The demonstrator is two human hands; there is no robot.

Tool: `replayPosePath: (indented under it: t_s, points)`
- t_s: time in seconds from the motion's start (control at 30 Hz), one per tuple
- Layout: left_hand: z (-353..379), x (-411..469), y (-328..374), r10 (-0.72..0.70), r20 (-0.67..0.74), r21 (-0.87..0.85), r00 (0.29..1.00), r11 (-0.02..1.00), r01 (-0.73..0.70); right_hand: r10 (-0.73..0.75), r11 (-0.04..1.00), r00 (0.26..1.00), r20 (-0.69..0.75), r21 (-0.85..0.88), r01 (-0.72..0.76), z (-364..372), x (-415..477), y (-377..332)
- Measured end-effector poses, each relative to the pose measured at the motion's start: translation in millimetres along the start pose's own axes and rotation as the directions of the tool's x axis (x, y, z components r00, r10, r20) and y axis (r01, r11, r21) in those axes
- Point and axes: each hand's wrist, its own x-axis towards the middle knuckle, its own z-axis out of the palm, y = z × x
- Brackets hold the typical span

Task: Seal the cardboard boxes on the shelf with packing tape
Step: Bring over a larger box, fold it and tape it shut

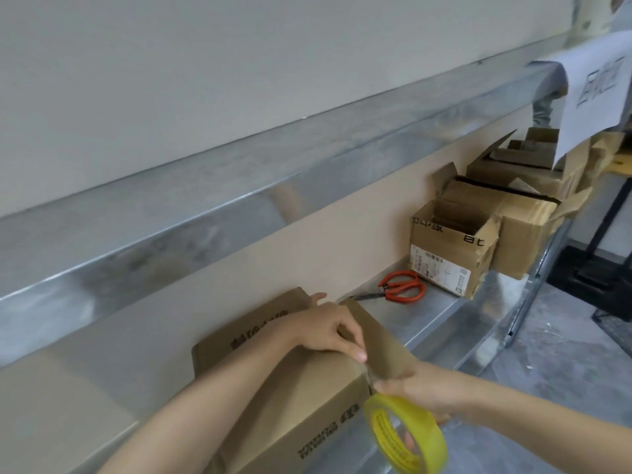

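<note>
Landmark: the near cardboard box [290, 388], closed side up on the metal shelf [427, 313], printed lettering on its top and front face.

- Nearest, at the box's lower right corner: yellow tape roll [405, 436], held on edge. The right hand [420, 391] grips it, fingers curled round the rim from behind and thumb on top.
- A short clear tape strip [370, 372] runs from the roll up to the box's top right edge.
- On top of the box, at that same edge: the left hand [328, 328], fingers curled, thumb and forefinger pinching the strip's end against the cardboard. The forearm lies across the box top.
- Just right of the left hand, one box flap [376, 336] stands tilted up and outward.
- Beyond the box, to its right on the same shelf: orange-handled scissors [400, 287], lying flat, well apart from the box. Whether the blades are open is hard to tell.
- Farther right of the scissors: an open box with a label [448, 254], flaps up.
- Behind that one, touching or nearly so: more open boxes [526, 227] in a row along the shelf, contents not clear.
- Above the far boxes: a white paper sheet [602, 94] hanging from the upper shelf beam [205, 206], print blurred.
- Behind the near box: a plain beige back panel [307, 234].
- Right of the shelf, lower down: grey floor [564, 354].
</note>
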Motion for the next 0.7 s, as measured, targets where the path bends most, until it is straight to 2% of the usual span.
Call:
replayPosePath:
  t_s: [0.17, 0.23, 0.3, 0.33, 0.37, 0.4, 0.5, 0.53, 0.57, 0.6, 0.63, 0.7]
  points:
    - [0, -2, 0, -0.066, -0.090, 0.004, 0.994, 0.998, 0.067, -0.087, 0.995, 0.990, 0.110, -0.041, 0.092, -15, 0, -7]
    - [3, -5, 1, -0.072, -0.143, -0.066, 0.987, 0.996, 0.063, -0.092, 0.994, 0.982, 0.168, -0.041, 0.100, -21, -5, -13]
    - [9, -8, 6, -0.110, -0.290, -0.150, 0.951, 0.986, 0.068, -0.114, 0.992, 0.964, 0.239, -0.021, 0.122, -28, -9, -16]
    - [12, -10, 9, -0.161, -0.404, -0.170, 0.900, 0.980, 0.099, -0.131, 0.991, 0.951, 0.281, 0.002, 0.136, -34, -13, -18]
    - [16, -13, 15, -0.229, -0.530, -0.192, 0.817, 0.970, 0.148, -0.147, 0.989, 0.934, 0.326, 0.032, 0.145, -37, -14, -18]
    - [19, -17, 22, -0.302, -0.648, -0.239, 0.699, 0.952, 0.191, -0.162, 0.987, 0.917, 0.365, 0.058, 0.151, -41, -16, -17]
    - [39, -38, 57, -0.427, -0.876, -0.374, 0.225, 0.895, 0.244, -0.177, 0.983, 0.882, 0.438, 0.042, 0.176, -51, -11, -17]
    - [50, -46, 73, -0.447, -0.892, -0.414, 0.074, 0.870, 0.268, -0.172, 0.983, 0.876, 0.451, 0.020, 0.183, -54, -8, -17]
    - [64, -53, 87, -0.474, -0.880, -0.463, -0.037, 0.837, 0.291, -0.170, 0.982, 0.870, 0.463, 0.006, 0.189, -56, -5, -17]
    - [80, -59, 102, -0.525, -0.846, -0.527, -0.095, 0.796, 0.297, -0.166, 0.983, 0.864, 0.475, 0.012, 0.183, -57, -4, -16]
    - [97, -63, 115, -0.599, -0.793, -0.602, -0.109, 0.746, 0.285, -0.161, 0.985, 0.853, 0.496, 0.034, 0.167, -56, -2, -16]
    - [127, -66, 137, -0.771, -0.636, -0.758, -0.047, 0.612, 0.224, -0.165, 0.986, 0.830, 0.532, 0.066, 0.154, -56, 1, -17]
